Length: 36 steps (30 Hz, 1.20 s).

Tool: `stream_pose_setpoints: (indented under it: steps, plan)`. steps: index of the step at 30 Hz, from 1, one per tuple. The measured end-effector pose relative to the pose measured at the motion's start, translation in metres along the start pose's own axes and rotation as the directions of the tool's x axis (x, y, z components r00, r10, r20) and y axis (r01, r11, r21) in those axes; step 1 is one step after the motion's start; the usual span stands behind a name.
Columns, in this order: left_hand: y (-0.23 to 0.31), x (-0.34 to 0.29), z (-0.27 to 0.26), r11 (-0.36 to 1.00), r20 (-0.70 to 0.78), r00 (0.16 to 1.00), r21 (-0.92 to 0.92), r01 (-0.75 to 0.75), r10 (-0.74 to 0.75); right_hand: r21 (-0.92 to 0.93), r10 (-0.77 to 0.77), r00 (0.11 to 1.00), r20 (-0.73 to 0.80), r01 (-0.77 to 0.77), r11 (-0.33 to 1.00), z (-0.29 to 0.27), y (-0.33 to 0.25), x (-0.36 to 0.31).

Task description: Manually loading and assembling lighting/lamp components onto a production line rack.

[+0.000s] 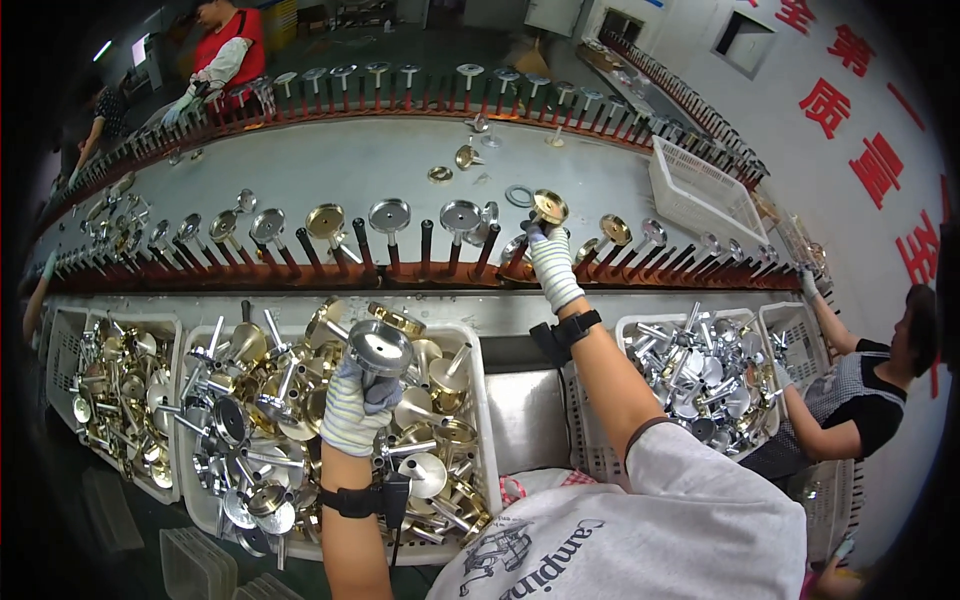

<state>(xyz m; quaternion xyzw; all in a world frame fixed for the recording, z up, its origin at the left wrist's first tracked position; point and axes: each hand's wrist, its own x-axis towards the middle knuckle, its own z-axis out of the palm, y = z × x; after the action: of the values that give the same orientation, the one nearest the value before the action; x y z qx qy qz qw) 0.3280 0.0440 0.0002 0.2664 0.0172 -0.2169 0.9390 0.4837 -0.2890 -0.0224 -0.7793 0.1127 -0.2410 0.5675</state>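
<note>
Gloves (556,275), striped and pale, cover you to the wrists: near two o'clock from the view's centre, your right hand (549,243) is closed on the underside of a gold-coloured disc-headed part (550,207), near a row of black-tipped upright rods (427,245). Toward half past seven, your left hand (358,400) is curled closed beneath a silver disc-headed part (381,348), gripping it from below, over a white crate (487,430) heaped with stemmed metal discs (424,475). Between three and four o'clock, a second white crate (622,327) holds silver stemmed pieces (703,370).
</note>
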Motion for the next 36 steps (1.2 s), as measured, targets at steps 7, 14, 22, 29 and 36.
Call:
stream_pose_setpoints:
  steps: [7, 14, 22, 29, 36]
  plan:
    - [0.001, 0.004, 0.000, 0.994, 0.168, 0.985, -0.110, -0.007, 0.026, -0.402, 0.011, 0.990, 0.143, 0.048, 0.914, 0.026, 0.013, 0.000]
    - [0.000, 0.001, -0.014, 0.990, 0.229, 0.972, -0.143, -0.020, 0.053, -0.285, -0.258, 0.765, 0.590, 0.496, 0.820, 0.020, -0.076, -0.103]
    - [0.004, 0.003, -0.007, 0.989, 0.220, 0.975, -0.150, 0.005, 0.028, -0.255, -0.330, 0.335, 0.883, 0.931, 0.263, 0.010, -0.079, -0.164]
    - [0.005, -0.002, 0.009, 0.991, -0.011, 0.999, -0.129, -0.035, 0.034, 0.151, -0.214, 0.695, 0.687, 0.152, 0.977, -0.032, -0.103, -0.130]
    - [0.003, -0.001, -0.005, 0.990, 0.098, 0.993, -0.128, -0.059, 0.072, 0.808, 0.149, 0.982, 0.120, -0.184, 0.560, -0.087, -0.051, -0.047]
